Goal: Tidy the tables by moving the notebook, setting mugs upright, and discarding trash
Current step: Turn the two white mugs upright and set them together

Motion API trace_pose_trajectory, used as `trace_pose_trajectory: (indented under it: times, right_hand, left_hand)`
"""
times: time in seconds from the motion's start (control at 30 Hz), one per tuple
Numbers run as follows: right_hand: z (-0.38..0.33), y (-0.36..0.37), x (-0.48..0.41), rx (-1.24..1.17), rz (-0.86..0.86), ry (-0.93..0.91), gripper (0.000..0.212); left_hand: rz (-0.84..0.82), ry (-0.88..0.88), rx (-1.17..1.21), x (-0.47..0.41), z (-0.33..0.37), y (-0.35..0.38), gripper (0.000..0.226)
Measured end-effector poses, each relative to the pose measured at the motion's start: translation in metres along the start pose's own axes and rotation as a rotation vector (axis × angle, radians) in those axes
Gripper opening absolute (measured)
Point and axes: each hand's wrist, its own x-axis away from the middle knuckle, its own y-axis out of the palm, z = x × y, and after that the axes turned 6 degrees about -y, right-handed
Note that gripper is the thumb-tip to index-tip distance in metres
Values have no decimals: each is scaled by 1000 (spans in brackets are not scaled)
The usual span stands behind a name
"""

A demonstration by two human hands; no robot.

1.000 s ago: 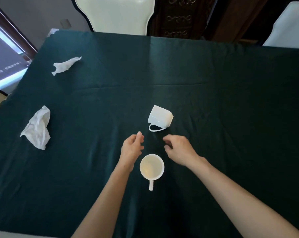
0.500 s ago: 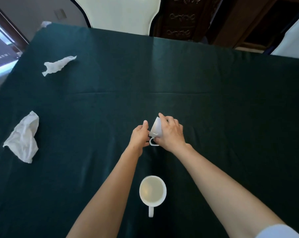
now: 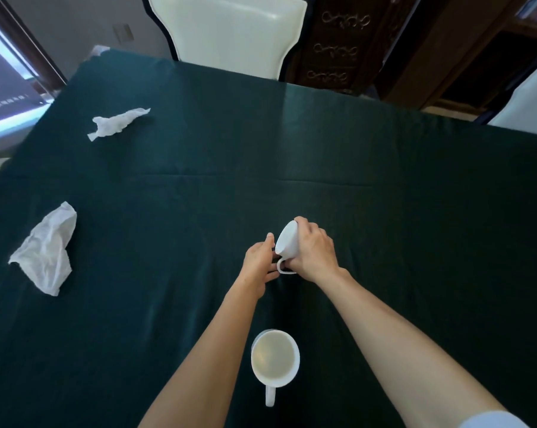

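A white mug [image 3: 287, 244] is tilted on its side at the middle of the dark green table [image 3: 415, 211], its handle pointing toward me. My right hand [image 3: 315, 251] is wrapped around its body. My left hand [image 3: 259, 262] touches the mug's rim and handle from the left with its fingertips. A second white mug [image 3: 275, 359] stands upright close to me between my forearms, handle toward me. Two crumpled white tissues lie on the left: a larger tissue [image 3: 46, 248] near the left edge and a twisted tissue [image 3: 117, 123] farther back. No notebook is in view.
A cream-backed chair [image 3: 230, 29] stands at the table's far side, with dark carved wooden furniture [image 3: 338, 41] to its right. Another pale chair [image 3: 529, 100] shows at the far right. A window [image 3: 5, 97] is at the left.
Both hands went forward from the near mug to the tipped mug and took hold of it. The mug has since been lifted off its side, its base rising.
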Motion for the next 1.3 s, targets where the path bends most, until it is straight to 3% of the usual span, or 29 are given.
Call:
trace_pose_trajectory:
  times: [0.17,0.4,0.53,0.7,1.03,1.17,1.3]
  right_hand:
    - [15,-19,30,-269,38,29,103]
    - [41,-37,99,-456,64,-2,98]
    - [61,-40,137,-483,62,-30,97]
    - [78,-33,180,-489,54,-42,98]
    - [93,24,226,-348,32,-107,98]
    - [99,34,231,-379,93,-78,93]
    - [99,35,236,-445,73,-97,89]
  left_hand:
    - [-7,66,-21,28,-1,0,35]
    - [-86,185,-124,84,-36,13,37]
    - [-100,294,-171,117,-70,33,24]
    - [-84,360,-222,145,-118,54,26]
    - [44,278,-238,156,-202,49,29]
    - [22,248,-140,160,-215,49,13]
    - [78,273,-121,164,-226,60,17]
